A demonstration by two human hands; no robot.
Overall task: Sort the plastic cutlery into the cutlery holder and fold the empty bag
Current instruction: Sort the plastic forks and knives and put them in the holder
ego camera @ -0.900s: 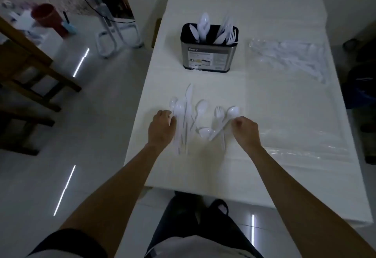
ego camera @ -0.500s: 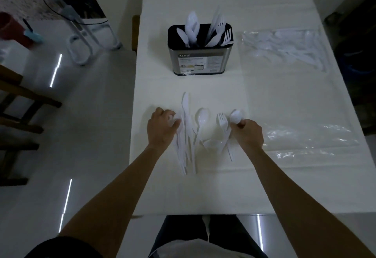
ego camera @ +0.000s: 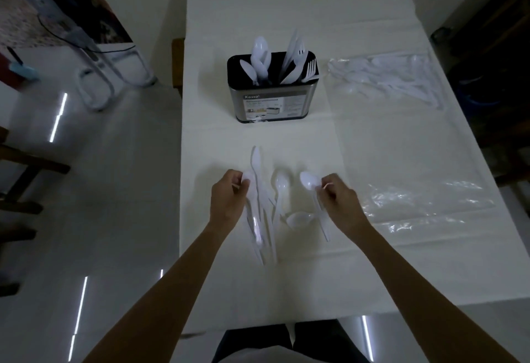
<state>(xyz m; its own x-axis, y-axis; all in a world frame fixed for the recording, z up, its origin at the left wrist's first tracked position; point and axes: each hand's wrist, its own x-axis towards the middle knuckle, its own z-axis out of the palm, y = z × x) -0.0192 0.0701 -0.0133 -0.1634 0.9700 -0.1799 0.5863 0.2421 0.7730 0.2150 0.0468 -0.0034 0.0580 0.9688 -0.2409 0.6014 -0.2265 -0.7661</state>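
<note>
The left hand (ego camera: 229,199) is pinching a spoon (ego camera: 248,177), the right hand (ego camera: 341,202) is pinching a second spoon (ego camera: 308,180), above loose cutlery (ego camera: 281,186) lying on the table (ego camera: 286,291) between holder (ego camera: 269,101) and person, the empty bag (ego camera: 424,199) lying beside

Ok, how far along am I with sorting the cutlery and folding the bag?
Done: the black-rimmed steel cutlery holder has white plastic spoons, knives and forks in it. In hand: right hand pinches a white plastic spoon, left hand another. Left: loose white knives and spoons on the white table, a clear bag holding more cutlery, and the flat empty clear bag, unfolded.
</note>
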